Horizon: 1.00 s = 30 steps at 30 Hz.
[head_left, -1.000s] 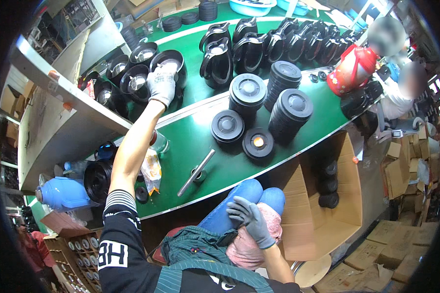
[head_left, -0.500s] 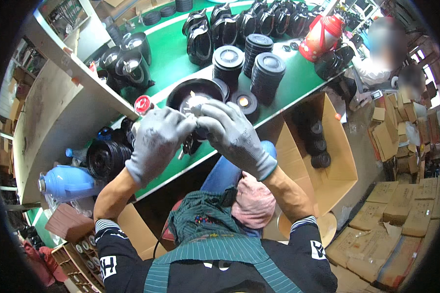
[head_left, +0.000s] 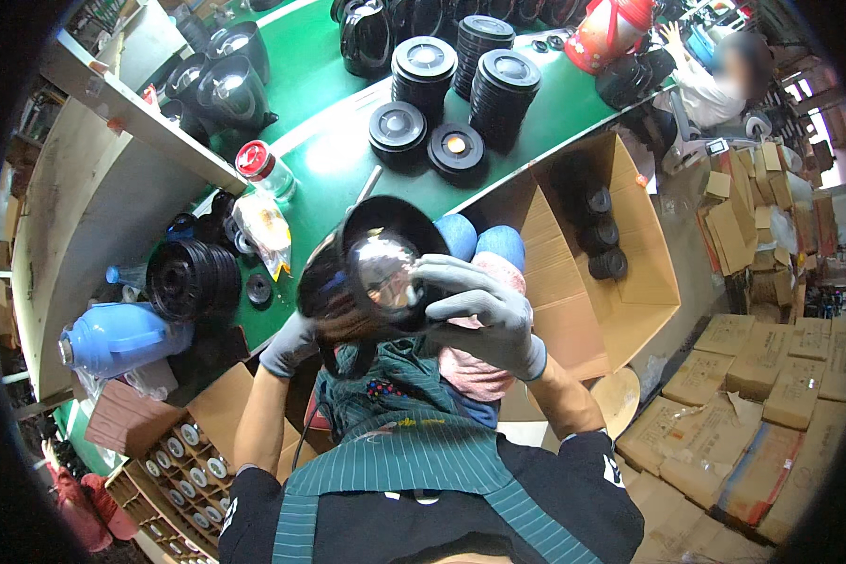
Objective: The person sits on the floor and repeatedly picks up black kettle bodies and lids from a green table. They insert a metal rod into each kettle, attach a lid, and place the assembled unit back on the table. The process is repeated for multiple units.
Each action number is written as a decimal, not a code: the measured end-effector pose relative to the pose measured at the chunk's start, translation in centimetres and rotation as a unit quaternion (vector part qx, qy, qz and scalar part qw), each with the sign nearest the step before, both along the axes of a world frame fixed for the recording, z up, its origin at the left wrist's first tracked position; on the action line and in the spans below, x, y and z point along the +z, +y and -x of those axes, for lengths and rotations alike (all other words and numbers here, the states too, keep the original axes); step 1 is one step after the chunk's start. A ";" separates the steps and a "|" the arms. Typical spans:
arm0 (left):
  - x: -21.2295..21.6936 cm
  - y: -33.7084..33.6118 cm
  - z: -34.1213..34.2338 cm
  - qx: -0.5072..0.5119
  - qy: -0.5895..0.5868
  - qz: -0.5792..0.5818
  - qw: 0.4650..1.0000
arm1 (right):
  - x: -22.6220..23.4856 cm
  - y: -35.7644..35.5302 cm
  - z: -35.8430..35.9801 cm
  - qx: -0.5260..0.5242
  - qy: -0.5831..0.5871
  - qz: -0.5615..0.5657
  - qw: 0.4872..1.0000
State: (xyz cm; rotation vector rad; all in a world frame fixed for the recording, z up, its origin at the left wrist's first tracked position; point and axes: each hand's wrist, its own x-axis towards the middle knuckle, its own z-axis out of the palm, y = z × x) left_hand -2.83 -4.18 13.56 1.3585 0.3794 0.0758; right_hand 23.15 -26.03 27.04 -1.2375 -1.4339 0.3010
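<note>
A glossy black jug point(head_left: 324, 291) is held in front of my body, near the table's front edge. Its wide mouth tilts up and toward the right, showing a shiny inside. My left hand point(head_left: 293, 343), in a grey glove, grips the jug low on its left side, and most of its fingers are hidden behind it. Across the right part of the rim lie the bent fingers of my gloved right hand point(head_left: 484, 305). Beyond the jug, a thin pale rod point(head_left: 369, 185) sticks up. Black round lids point(head_left: 398, 127) stand stacked on the green table point(head_left: 334, 193).
A jar with a red lid point(head_left: 256, 161) and a plastic bag point(head_left: 265, 230) are to the left, near a blue vacuum flask point(head_left: 122, 340). On the right stands an open carton point(head_left: 644, 310) with black parts inside. A co-worker point(head_left: 700, 89) sits beyond it.
My hands were close together over the jug at the table; now the jug is nearer my body, with my hands on either side. The view has shifted, and the co-worker's arm is raised.
</note>
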 end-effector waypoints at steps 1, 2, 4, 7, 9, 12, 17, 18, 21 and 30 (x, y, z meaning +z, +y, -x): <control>-1.1 -0.7 -0.8 0.002 -0.017 0.073 0.997 | 0.0 0.4 -0.2 0.048 0.036 0.002 0.998; -2.3 -1.1 -2.4 0.041 -0.055 0.186 0.980 | -0.4 0.6 0.0 0.076 0.062 0.017 0.995; -1.4 -0.4 -3.6 -0.049 -0.075 -0.091 0.992 | -1.0 1.5 -0.5 0.108 0.028 0.020 0.994; -6.3 0.2 -2.4 -0.018 -0.037 0.029 0.999 | -1.4 2.8 -0.9 0.130 -0.010 0.042 0.991; -6.9 0.9 -3.2 0.023 -0.039 0.071 0.996 | -1.5 4.0 -2.5 0.122 -0.013 0.061 0.991; -7.4 2.1 -4.0 0.060 -0.040 0.104 0.992 | -8.1 7.2 -8.3 -0.066 0.176 0.107 0.976; -8.0 2.6 -2.6 0.086 -0.025 0.132 0.987 | -19.3 12.5 -17.2 -0.466 -0.114 0.235 0.846; -8.0 2.7 -2.1 0.092 -0.021 0.136 0.986 | -20.0 12.5 -18.0 -0.445 -0.171 0.247 0.844; -8.3 2.3 -1.4 0.100 -0.012 0.149 0.984 | -20.6 12.0 -20.4 -0.353 -0.300 0.244 0.852; -8.9 0.8 -2.1 0.088 -0.014 0.172 0.981 | -19.9 13.2 -25.4 -0.204 -0.397 0.265 0.854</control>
